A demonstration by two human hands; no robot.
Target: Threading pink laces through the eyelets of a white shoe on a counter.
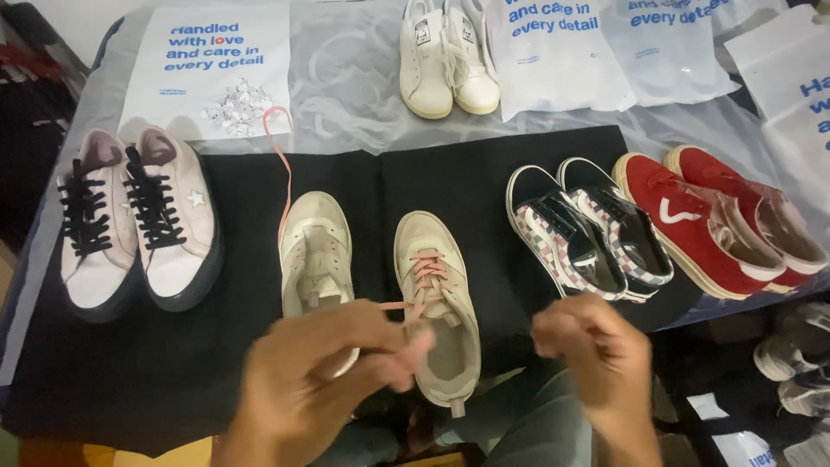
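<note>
Two cream sneakers lie on a black cloth [242, 346]. The right cream sneaker [438, 298] carries a pink lace [426, 270] threaded through its lower eyelets. My left hand [324, 376] pinches one end of that lace in front of the shoe. My right hand [596, 346] is closed at the shoe's right; blur hides whether it grips the other lace end. The left cream sneaker [316, 255] has no lace in it. A second pink lace [283, 169] lies loose beside and beyond it.
A pink pair with black laces [138, 225] sits at the left. A checkered slip-on pair [588, 229] and a red pair [722, 220] sit at the right. A white pair [448, 60] and white printed bags [207, 60] lie at the back. More shoes [800, 359] lie on the floor.
</note>
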